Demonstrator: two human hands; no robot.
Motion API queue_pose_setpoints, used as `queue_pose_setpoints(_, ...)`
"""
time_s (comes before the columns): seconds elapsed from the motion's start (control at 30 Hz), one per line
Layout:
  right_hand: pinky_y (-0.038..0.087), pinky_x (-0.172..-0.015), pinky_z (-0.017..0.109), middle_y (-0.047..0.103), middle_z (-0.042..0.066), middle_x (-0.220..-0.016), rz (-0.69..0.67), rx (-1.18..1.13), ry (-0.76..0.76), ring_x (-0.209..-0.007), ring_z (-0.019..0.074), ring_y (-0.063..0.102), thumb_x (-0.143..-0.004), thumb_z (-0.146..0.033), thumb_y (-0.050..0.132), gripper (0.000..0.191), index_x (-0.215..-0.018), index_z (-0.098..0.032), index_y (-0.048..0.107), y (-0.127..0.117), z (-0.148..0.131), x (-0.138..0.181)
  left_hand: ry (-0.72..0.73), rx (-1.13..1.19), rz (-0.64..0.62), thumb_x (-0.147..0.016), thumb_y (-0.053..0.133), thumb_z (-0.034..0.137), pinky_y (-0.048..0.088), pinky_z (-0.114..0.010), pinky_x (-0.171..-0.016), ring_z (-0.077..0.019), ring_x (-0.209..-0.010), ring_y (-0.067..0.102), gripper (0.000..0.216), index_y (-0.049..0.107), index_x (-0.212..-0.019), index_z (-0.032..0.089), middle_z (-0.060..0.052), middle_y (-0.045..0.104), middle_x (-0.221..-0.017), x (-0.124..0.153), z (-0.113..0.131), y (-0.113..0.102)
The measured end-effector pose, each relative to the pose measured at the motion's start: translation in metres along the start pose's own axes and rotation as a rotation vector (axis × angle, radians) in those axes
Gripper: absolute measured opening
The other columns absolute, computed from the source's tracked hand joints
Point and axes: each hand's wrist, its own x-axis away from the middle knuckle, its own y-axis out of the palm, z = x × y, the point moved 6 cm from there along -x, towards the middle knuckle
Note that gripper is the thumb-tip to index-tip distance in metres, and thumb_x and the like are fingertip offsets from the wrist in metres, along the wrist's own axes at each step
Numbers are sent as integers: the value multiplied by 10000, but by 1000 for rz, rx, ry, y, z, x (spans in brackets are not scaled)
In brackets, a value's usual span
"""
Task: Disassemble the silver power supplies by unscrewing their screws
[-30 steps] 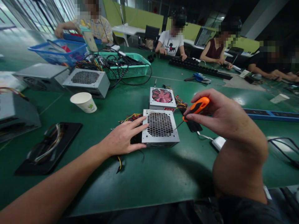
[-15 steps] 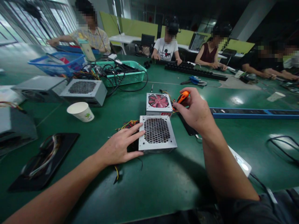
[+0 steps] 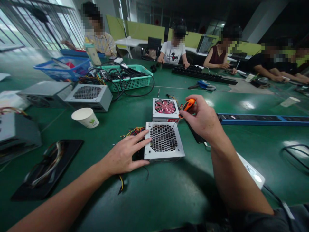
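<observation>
PSU [image 3: 164, 138] sits on the green table [image 3: 149, 206], honeycomb grille up, in front of the person and between the two hands. It lies just right of the left hand [image 3: 123, 154], whose fingers are spread: two fingertips rest on the left edge of its top, and the thumb touches the near left corner. Wires [image 3: 135, 131] bunch beside that hand, at the PSU's left side. The right hand [image 3: 201, 114] is above and beyond the PSU's far right corner, apart from the casing, pinching the orange screwdriver [image 3: 189, 103] between thumb and fingers. The tool tilts, its thin shaft pointing down and left to that corner; whether the tip sits in a screw, I cannot tell. Directly behind the PSU stands a red fan unit [image 3: 165, 107], close to the screwdriver. A paper cup [image 3: 86, 118] stands farther left, well apart from both hands
</observation>
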Motion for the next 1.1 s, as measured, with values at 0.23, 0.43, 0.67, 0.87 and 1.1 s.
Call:
queue_pose_setpoints(0.23, 549, -637, 364, 724, 19, -830, -2, 27, -4, -673, 220, 703, -836, -353, 747, 451, -1241, -234, 588, 1, 0, -1, -8, 2, -3, -894, 665, 538, 514, -525, -1039, -355, -1314, 569, 753, 449, -1508, 160, -220, 357, -1615, -1, 0, -1)
queue_pose_setpoints(0.43, 596, -624, 358, 701, 15, -894, 76, -206, -34, -725, 206, 710, -822, -330, 765, 501, -1274, -264, 559, -6, -12, 6, 5, 9, 2, -907, 640, 562, 503, -521, -1047, -354, -1338, 553, 750, 450, -1502, 147, -229, 344, -1619, -1, 2, -2)
queue_pose_setpoints(0.67, 657, -762, 383, 719, 29, -1127, -122, -468, -133, -872, 214, 752, -861, -277, 734, 605, -1412, -332, 491, 5, -61, 28, -2, 21, 33, -890, 649, 585, 499, -506, -1051, -354, -1342, 550, 829, 394, -1532, 127, -244, 368, -1602, -2, 1, -4)
queue_pose_setpoints(0.87, 666, -818, 381, 714, 29, -1155, -210, -515, -111, -979, 242, 752, -865, -272, 736, 586, -1394, -337, 493, 20, -72, 40, -1, 43, 30, -896, 640, 584, 497, -518, -1048, -363, -1352, 539, 827, 370, -1539, 138, -238, 360, -1608, -2, 1, -4)
queue_pose_setpoints(1.1, 657, -862, 411, 680, 65, -1254, -222, -403, -138, -972, 261, 745, -850, -301, 755, 494, -1314, -302, 584, 23, -79, 44, -15, 58, 13, -901, 630, 589, 494, -523, -1038, -365, -1323, 555, 822, 361, -1548, 160, -230, 348, -1615, -1, 0, -3)
